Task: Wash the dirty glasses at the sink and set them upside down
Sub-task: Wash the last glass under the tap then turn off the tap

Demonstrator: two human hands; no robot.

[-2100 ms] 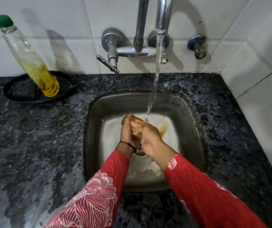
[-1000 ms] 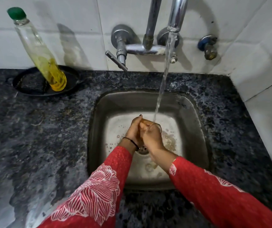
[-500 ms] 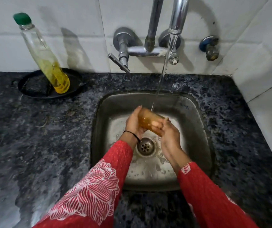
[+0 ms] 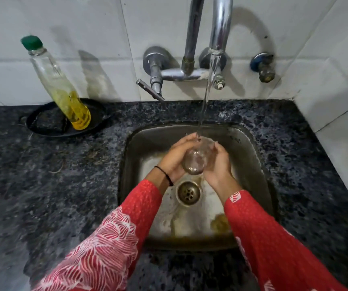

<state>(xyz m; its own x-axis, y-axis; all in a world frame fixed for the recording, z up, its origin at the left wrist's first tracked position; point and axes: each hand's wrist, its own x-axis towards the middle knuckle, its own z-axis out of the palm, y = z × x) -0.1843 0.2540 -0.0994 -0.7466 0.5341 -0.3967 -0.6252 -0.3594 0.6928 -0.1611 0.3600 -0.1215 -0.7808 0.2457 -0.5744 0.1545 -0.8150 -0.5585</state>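
Head view, centre: left hand (image 4: 174,159) and right hand (image 4: 220,166) both grip 1 glass (image 4: 198,157) under stream (image 4: 207,97) over sink (image 4: 132,175). Step: rinsing. Next likely: drain, then set upside down on table (image 4: 63,185).

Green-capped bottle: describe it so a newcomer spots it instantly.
Start at the steel sink in the dark counter. Left of it, by the tiled wall, sits a black dish. The bottle stands in it: clear, green cap, yellow liquid inside.

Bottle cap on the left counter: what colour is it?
Green. The bottle cap tops a clear bottle holding yellow liquid, plain in the head view.
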